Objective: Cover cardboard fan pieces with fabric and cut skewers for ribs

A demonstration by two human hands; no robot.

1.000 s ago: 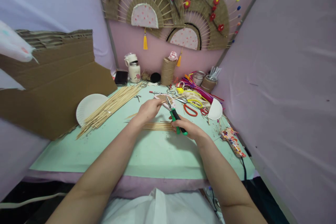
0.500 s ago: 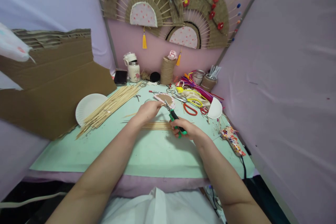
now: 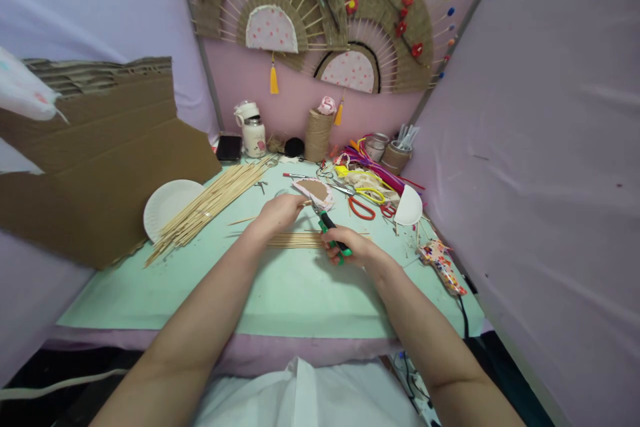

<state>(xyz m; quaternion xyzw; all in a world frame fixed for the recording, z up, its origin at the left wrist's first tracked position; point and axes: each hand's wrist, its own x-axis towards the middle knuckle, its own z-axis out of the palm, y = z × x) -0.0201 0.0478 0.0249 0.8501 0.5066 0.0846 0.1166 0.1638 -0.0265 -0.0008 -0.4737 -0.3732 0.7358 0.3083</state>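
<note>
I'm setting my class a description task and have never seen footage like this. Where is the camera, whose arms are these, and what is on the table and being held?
There is no machine here: these are a person's bare arms, seen by one camera worn on their head, looking forward and down. The left hand pinches a thin wooden stick. The right hand grips pliers with green-and-black handles, their tips near that stick; whether they touch it is too small to tell. On the pale green tabletop lie a row of sticks under the hands, a larger bundle of sticks partly covering a white paper plate, and yellow-handled scissors.
</note>
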